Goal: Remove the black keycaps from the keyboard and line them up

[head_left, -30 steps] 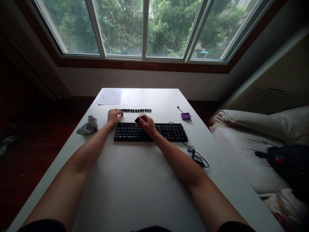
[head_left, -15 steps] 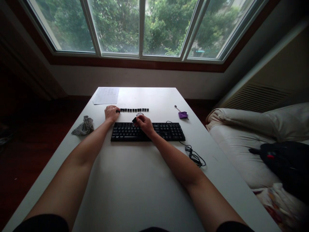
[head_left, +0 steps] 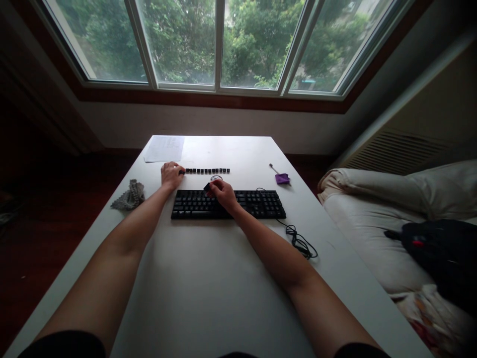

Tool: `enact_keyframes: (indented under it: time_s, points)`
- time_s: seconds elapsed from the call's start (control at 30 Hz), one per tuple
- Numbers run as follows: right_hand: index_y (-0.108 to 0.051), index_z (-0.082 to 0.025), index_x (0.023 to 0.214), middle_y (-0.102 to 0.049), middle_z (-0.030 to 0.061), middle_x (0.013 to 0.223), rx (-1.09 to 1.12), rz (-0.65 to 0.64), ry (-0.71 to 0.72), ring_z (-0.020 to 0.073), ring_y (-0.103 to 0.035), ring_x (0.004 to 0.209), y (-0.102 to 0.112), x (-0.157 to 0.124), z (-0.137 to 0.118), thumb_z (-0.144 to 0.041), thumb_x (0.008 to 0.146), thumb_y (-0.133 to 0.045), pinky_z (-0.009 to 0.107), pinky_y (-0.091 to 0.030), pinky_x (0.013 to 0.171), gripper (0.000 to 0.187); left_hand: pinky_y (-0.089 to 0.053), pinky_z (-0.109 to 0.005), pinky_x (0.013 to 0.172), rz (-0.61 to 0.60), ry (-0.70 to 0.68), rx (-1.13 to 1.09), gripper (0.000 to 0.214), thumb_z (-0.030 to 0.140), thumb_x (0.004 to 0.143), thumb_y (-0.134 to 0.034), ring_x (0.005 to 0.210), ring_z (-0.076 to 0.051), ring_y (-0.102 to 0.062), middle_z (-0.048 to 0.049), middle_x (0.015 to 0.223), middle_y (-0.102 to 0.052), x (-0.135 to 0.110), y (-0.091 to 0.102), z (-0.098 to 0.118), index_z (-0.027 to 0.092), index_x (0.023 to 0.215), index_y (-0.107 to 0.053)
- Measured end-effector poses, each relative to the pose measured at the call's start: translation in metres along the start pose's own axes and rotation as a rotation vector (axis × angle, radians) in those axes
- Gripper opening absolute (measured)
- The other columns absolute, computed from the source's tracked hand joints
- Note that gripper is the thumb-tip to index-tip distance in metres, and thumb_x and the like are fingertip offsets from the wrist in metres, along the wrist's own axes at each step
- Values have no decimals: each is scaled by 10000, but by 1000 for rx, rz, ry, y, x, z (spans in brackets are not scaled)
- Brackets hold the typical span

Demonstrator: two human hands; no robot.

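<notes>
A black keyboard [head_left: 257, 204] lies across the middle of the white table [head_left: 208, 288]. Behind it runs a row of several loose black keycaps [head_left: 207, 170]. My left hand [head_left: 170, 174] rests at the left end of that row, fingers curled, pinching a keycap at the row's end. My right hand [head_left: 222, 193] hovers over the keyboard's upper middle, closed on a small black keycap [head_left: 206, 187]. A thin wire ring [head_left: 215, 177] lies just behind my right hand.
A grey cloth [head_left: 129, 196] lies at the table's left edge, a sheet of paper [head_left: 164, 148] at the far left, a purple brush [head_left: 281, 177] at the right. The keyboard's coiled cable [head_left: 301, 243] trails right. A white sofa [head_left: 387, 223] with a black bag [head_left: 443, 253] stands beside the table.
My left hand has slid a little left along the keycap row. My right hand has stayed over the keyboard with its keycap. The view shifted slightly.
</notes>
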State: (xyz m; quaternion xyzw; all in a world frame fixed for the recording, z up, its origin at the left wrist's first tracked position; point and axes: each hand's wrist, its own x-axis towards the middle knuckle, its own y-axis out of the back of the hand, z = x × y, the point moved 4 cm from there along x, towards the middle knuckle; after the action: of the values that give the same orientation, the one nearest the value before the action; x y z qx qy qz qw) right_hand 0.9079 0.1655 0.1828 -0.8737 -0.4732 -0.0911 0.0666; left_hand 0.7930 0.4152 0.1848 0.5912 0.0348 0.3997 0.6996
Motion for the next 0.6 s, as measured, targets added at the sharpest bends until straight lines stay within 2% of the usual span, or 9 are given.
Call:
enact_keyframes:
  time_s: [0.1,0.4,0.6]
  points:
    - [-610,-216,908,-683,4,679,-8,-1,-7,185,-712,636,0,0,0,-558,859,-654,303,-596,616,348,-320,-552,1092,-5,-5,12,216,277,816,-635,1223,-369,-440,-120,1139,-628,1,-1,0,272,986,-768]
    - [-612,-217,899,-682,1,669,-3,0,-1,178,-699,615,0,0,0,-538,862,-656,302,-586,612,326,-326,-547,1078,-4,12,15,332,270,822,-614,1230,-369,-442,-106,1197,-665,-4,4,-7,286,1134,-726]
    - [-619,-221,907,-685,2,681,-41,-1,3,179,-700,617,1,0,2,-536,878,-638,306,-588,621,317,-321,-542,1084,-21,-6,9,403,245,821,-601,1244,-364,-443,-96,1216,-694,-4,4,-4,273,1212,-696]
